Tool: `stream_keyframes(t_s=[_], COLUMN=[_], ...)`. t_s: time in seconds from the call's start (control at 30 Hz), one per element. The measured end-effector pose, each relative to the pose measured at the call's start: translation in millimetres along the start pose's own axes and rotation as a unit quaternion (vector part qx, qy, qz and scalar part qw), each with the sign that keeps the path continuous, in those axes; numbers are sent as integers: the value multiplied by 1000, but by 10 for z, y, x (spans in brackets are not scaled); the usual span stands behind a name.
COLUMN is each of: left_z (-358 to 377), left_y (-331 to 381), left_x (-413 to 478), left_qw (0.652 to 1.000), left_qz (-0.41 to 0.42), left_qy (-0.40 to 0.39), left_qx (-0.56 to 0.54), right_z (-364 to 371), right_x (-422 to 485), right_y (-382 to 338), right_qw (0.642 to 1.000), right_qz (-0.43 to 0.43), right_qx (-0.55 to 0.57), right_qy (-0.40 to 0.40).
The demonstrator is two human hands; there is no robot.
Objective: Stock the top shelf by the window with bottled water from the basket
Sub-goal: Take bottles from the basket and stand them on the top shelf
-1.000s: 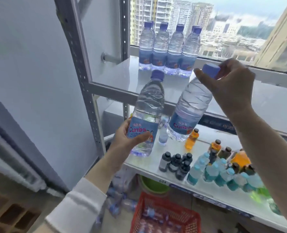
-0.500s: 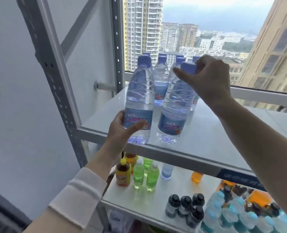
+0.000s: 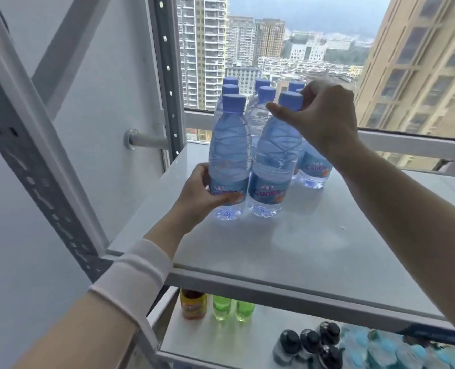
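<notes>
My left hand (image 3: 202, 193) is wrapped around the label band of one water bottle (image 3: 229, 161), while my right hand (image 3: 325, 121) pinches the cap of a second bottle (image 3: 274, 161) just beside it. Both stand upright on the top shelf (image 3: 301, 249), with the earlier rows (image 3: 258, 107) just beyond my fingers. Full, they should feel heavy; the thin ribbed plastic gives, so low on the label is steadier than the cap.
</notes>
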State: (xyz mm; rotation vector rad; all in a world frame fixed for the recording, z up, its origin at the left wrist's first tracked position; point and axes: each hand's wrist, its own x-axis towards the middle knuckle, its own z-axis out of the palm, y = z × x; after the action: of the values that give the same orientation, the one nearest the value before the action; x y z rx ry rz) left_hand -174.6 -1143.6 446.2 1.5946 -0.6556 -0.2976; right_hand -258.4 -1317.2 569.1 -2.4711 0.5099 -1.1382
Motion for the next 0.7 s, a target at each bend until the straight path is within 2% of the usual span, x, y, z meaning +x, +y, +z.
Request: stream_keyframes(t_s=[0.43,0.7], left_z=[16,-72], left_y=[-230,-275], left_x=[406,521], left_qw=[1000,994], left_qz=[21,34], left_qy=[5,19], left_qx=[19,104], right_z=[341,497], right_x=[181,231], right_y=[115,68], right_qw=[1000,999], right_qz=[23,24], right_qx=[-5,-22], right_qy=[-14,-1])
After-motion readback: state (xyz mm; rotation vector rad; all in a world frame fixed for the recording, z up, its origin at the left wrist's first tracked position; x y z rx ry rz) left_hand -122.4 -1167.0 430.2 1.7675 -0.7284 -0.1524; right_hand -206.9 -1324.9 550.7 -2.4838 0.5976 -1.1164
